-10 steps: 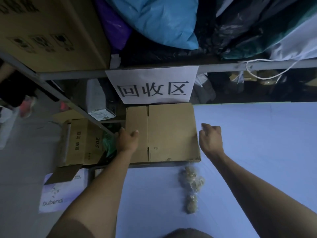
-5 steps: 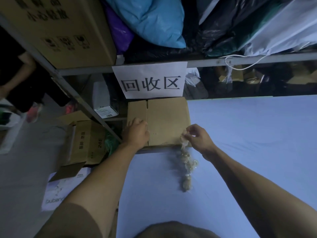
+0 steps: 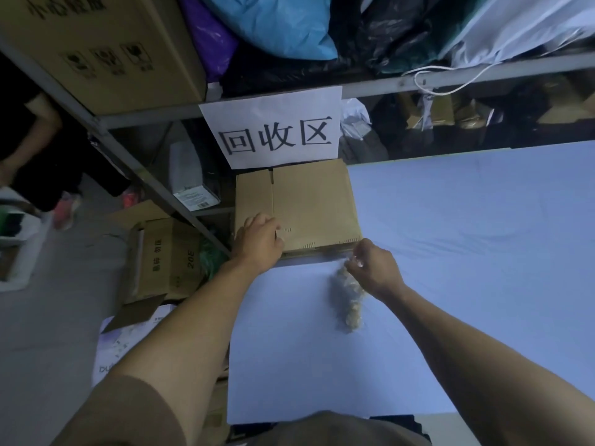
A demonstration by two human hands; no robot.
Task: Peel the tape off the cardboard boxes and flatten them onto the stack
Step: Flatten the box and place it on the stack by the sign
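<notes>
Below the paper sign (image 3: 273, 130), the left hand (image 3: 257, 241) pressed curled fingers on the flattened cardboard (image 3: 309, 204); the right hand (image 3: 373, 268) pinched crumpled tape (image 3: 349, 297).

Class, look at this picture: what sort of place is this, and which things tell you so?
Probably a warehouse or stockroom: metal shelving loaded with bags and boxes, flattened cardboard stacked below a paper sign.

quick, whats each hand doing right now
Left hand: rests on the flattened cardboard box, fingers curled, gripping nothing visible.
Right hand: pinches the crumpled tape wad.
</notes>
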